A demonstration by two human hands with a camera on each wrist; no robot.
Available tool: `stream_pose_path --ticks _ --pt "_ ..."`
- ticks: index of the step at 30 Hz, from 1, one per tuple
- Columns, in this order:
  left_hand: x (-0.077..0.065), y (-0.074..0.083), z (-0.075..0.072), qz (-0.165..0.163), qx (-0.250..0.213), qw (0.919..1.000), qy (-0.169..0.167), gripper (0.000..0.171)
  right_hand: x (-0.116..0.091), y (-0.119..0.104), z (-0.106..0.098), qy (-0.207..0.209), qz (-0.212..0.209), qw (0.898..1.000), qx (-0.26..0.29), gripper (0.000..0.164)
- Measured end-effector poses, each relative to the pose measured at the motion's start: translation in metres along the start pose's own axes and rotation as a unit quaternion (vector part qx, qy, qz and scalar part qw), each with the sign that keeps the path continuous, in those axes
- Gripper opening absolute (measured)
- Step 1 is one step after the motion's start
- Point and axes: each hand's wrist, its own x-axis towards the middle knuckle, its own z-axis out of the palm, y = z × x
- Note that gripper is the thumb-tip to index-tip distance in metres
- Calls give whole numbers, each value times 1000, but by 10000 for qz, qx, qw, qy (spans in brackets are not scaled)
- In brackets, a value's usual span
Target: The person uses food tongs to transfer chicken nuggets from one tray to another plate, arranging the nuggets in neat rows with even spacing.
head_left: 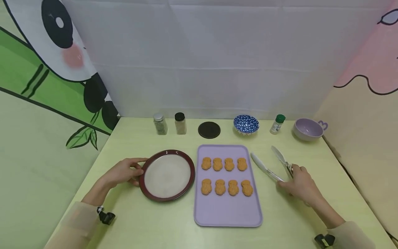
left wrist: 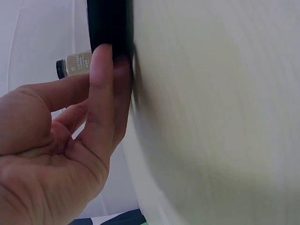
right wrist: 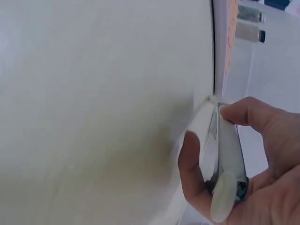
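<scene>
At the left side, my left hand [head_left: 125, 171] holds the near-left rim of a round plate [head_left: 168, 175] with a cream middle and a brown edge. In the left wrist view the fingers [left wrist: 102, 89] are right at the plate's dark rim [left wrist: 110, 23]. My right hand [head_left: 301, 184] grips a pair of tongs [head_left: 264, 167] by the handle end; their two pale arms are spread apart and point away from me. Between plate and tongs, a purple tray [head_left: 228, 213] carries several orange-brown nugget-like pieces [head_left: 220, 187] in two rows.
Along the back stand a silver-capped spice jar [head_left: 160, 124], a black-capped jar [head_left: 180, 123], a black round coaster [head_left: 209, 130], a blue patterned bowl [head_left: 246, 124], a green-capped shaker [head_left: 277, 124] and a purple handled bowl [head_left: 307, 129]. Cloth walls [head_left: 211, 86] border the table.
</scene>
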Motion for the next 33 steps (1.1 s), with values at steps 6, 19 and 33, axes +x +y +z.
stream_pose_path --ticks 6,19,33 --pt "1 -9 -2 -8 -566 9982 -213 55 1 13 -18 -285 -190 9969 710 94" --pt "1 -15 -5 -124 -1015 9944 -274 54 38 -34 -45 -182 -2265 9737 -189 85" --pt "1 -19 -3 -99 -1032 9945 -171 52 95 -121 -13 -1266 -3138 9350 -1065 73"
